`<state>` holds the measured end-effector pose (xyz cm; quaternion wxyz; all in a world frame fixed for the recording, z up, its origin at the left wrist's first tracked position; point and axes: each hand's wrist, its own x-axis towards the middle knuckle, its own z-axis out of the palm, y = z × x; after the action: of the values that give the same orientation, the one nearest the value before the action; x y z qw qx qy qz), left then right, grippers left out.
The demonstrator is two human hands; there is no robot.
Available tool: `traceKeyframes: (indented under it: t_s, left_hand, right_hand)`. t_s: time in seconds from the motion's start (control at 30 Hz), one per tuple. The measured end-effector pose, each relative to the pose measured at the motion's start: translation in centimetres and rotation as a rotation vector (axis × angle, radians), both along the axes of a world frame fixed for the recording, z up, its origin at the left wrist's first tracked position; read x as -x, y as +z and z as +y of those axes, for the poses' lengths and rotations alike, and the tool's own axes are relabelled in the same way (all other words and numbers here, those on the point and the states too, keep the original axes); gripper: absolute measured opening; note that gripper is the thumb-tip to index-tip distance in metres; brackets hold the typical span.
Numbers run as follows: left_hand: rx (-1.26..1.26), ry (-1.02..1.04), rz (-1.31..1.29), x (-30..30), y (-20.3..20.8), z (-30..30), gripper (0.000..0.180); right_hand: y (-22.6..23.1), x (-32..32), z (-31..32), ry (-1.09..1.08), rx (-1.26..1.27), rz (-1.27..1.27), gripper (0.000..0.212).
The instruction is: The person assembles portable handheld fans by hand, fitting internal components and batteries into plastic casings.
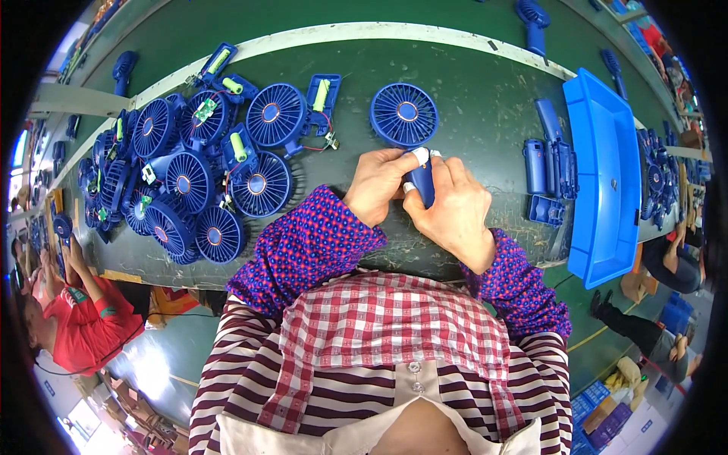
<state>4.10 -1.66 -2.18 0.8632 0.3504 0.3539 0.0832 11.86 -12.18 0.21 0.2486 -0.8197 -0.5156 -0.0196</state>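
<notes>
A blue handheld fan (405, 134) lies in front of me on the dark green worktable (334, 197), its round grille pointing away and its handle toward me. Around the upper handle, from the left, my left hand (377, 184) is closed, its thumb pressing near the neck. My right hand (453, 212) grips the handle from the other side, fingers bent over it. White wraps cover some of my fingertips. Between my hands part of the dark blue handle shows; the rest is hidden under my fingers.
To the left is a heap of blue fans (182, 182) with exposed green batteries, wires and circuit boards. On the right, several blue handle covers (536, 167) lie beside a long blue tray (607, 182). A white strip (364, 31) crosses the far side. A person in red (91, 322) works at left.
</notes>
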Motion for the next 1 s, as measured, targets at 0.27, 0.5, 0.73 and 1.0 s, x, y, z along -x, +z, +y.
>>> traceKeyframes:
  t_s: [0.27, 0.5, 0.73, 1.0]
  left_hand:
    - [0.033, 0.001, 0.018, -0.4, -0.3, 0.3, 0.024]
    - [0.012, 0.033, 0.004, 0.0, 0.0, 0.5, 0.025]
    - [-0.003, -0.04, -0.116, 0.3, -0.4, 0.6, 0.025]
    - [0.025, 0.077, -0.104, -0.3, 0.6, 0.6, 0.023]
  right_hand:
    - [0.0, -0.2, -0.2, 0.028, -0.047, -0.041, 0.046]
    - [0.6, -0.5, -1.9, -0.157, 0.127, 0.499, 0.048]
    - [-0.2, -1.1, -0.5, -0.089, -0.001, 1.44, 0.033]
    - [1.1, 0.8, -1.2, -0.179, 0.22, 0.333, 0.063]
